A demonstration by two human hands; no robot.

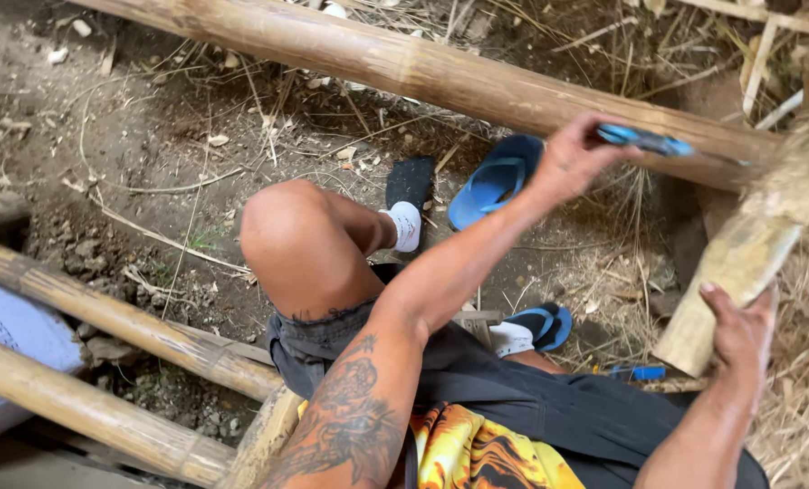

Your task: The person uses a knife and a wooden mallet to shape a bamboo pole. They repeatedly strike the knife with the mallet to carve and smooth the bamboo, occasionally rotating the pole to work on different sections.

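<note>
I'm looking down over my knees at bare dirt, and my left hand is up at about one o'clock, fingers wrapped tight round the blue handle of a knife whose blade runs off toward three o'clock and blurs out. My right hand, down at four o'clock, is curled round the lower end of a split bamboo piece, thumb on its face, holding it tilted up to the right. To do this cut well, I'd judge the bamboo wants a firm brace and the right fingers kept below the blade's line. A long bamboo pole crosses at twelve o'clock, a blue sandal lies just under it, more poles sit at eight.
</note>
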